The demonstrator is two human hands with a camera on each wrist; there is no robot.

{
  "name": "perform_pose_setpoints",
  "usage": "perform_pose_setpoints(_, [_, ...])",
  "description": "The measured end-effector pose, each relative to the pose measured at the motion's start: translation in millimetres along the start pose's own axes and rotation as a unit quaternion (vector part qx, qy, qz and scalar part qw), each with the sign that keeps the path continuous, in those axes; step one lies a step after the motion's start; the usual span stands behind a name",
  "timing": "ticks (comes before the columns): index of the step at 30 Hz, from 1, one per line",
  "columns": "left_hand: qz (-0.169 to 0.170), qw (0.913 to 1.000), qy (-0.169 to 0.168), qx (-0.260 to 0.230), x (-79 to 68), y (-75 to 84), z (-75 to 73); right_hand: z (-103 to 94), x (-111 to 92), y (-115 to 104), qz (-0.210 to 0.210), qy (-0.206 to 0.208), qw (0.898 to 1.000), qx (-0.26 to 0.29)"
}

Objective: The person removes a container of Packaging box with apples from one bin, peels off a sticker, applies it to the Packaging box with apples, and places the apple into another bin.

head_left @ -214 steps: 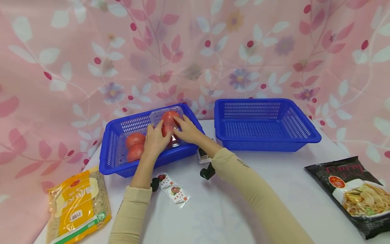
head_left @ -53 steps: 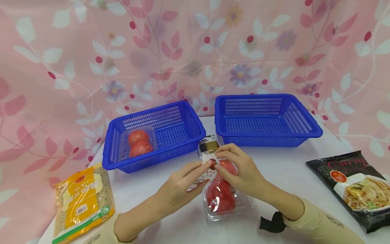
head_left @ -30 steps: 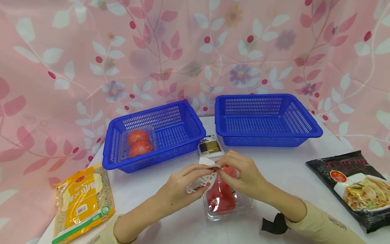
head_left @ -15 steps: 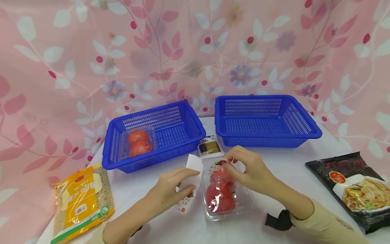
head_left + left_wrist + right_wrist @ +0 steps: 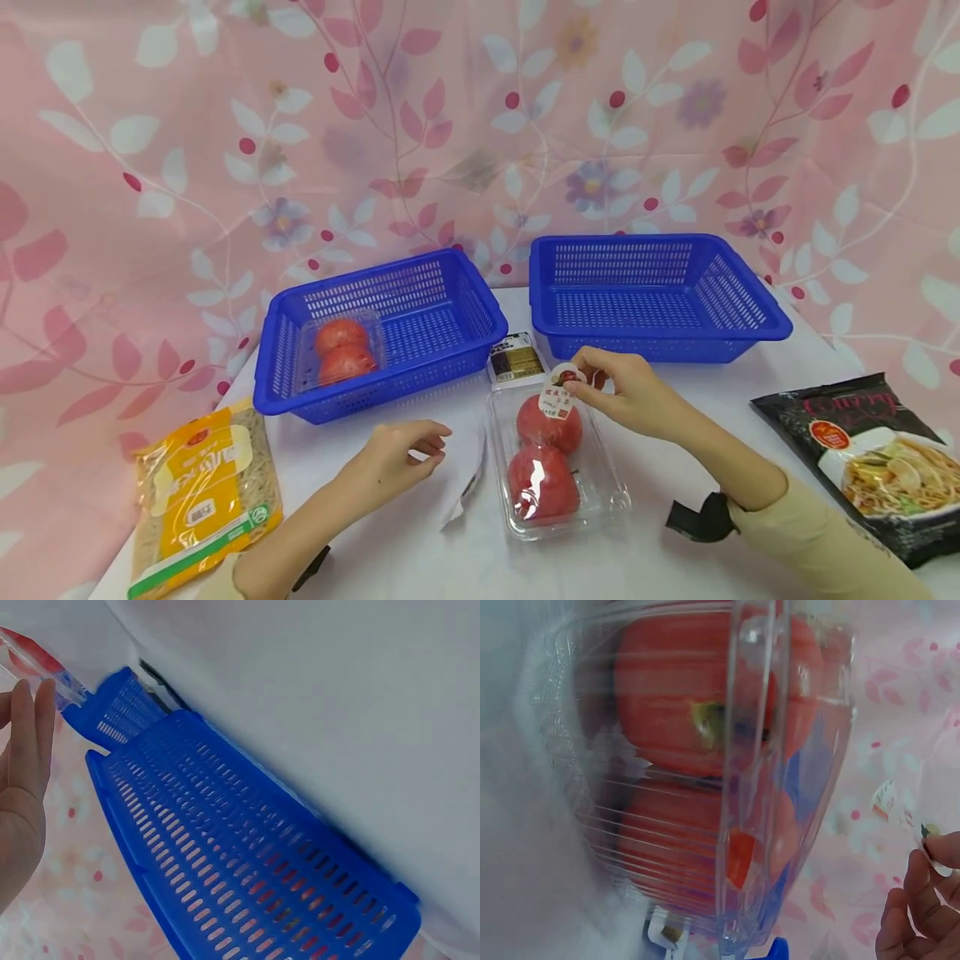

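I have the right grip [image 5: 633,396] pinching a printed label [image 5: 558,402] between thumb and fingers, over the far end of the box [image 5: 600,482]; my right wrist view shows the label clear of the plastic. The box, transparent with two red fruits [image 5: 543,483] inside, lies near the middle of the counter [image 5: 405,558]. My left grip [image 5: 390,462] is released, fingers loosely bent with nothing in them, left of the box. A thin white strip [image 5: 471,483] shows between them (seen nearly edge-on, so I cannot tell whether it touches the counter). Along the far edge I see the left basket [image 5: 382,392], holding a second box [image 5: 372,323], and the right basket [image 5: 660,350], with a small pack [image 5: 516,360] by the left basket's near right corner. The yellow bag [image 5: 202,492] lies by the left edge, the black bag [image 5: 862,467] by the right.
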State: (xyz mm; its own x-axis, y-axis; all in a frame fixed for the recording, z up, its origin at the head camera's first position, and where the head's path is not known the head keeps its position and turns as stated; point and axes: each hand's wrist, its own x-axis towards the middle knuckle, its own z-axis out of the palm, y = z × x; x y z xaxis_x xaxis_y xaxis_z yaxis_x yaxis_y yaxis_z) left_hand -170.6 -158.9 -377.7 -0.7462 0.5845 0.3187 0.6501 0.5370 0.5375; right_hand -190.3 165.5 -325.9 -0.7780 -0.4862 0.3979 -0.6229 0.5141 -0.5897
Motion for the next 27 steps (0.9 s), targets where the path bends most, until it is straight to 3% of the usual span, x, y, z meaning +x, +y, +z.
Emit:
perform_pose_setpoints(2, [0.006, 0.9999, -0.013, 0.006, -1.1, -3.7, 2.8, -0.1, 1, 3, 0.005, -0.016, 1.0, 0.006])
perform_pose_setpoints(7, [0.025, 0.9952, -0.092, 0.022, -3.4, -3.7, 12.9, 1.5, 3, 9, 0.013, -0.051, 0.998, 0.021])
perform_pose_setpoints(10, [0.023, 0.9933, -0.108, 0.032, -1.4, 2.0, 15.0, 3.6, 4, 12, 0.018, -0.076, 0.997, 0.024])
perform_pose_setpoints(14, [0.03, 0.9932, -0.073, 0.085, 5.7, 11.3, 12.8, 8.7, 5, 14, 0.034, -0.115, 0.992, 0.028])
perform_pose_setpoints(17, [0.064, 0.9873, -0.033, 0.142, 13.1, 18.9, 11.4, 13.2, 6, 15, 0.039, -0.139, 0.989, 0.036])
perform_pose_setpoints(22, [0.173, 0.9685, 0.012, 0.179, 28.1, 29.7, 15.0, 18.5, 7, 17, 0.026, -0.164, 0.985, 0.037])
perform_pose_setpoints(25, [0.238, 0.9513, 0.015, 0.195, 35.7, 33.7, 20.4, 19.5, 7, 19, 0.01, -0.174, 0.984, 0.034])
perform_pose_setpoints(27, [0.264, 0.9413, 0.01, 0.21, 39.2, 36.0, 24.4, 19.6, 7, 19, -0.001, -0.179, 0.983, 0.031])
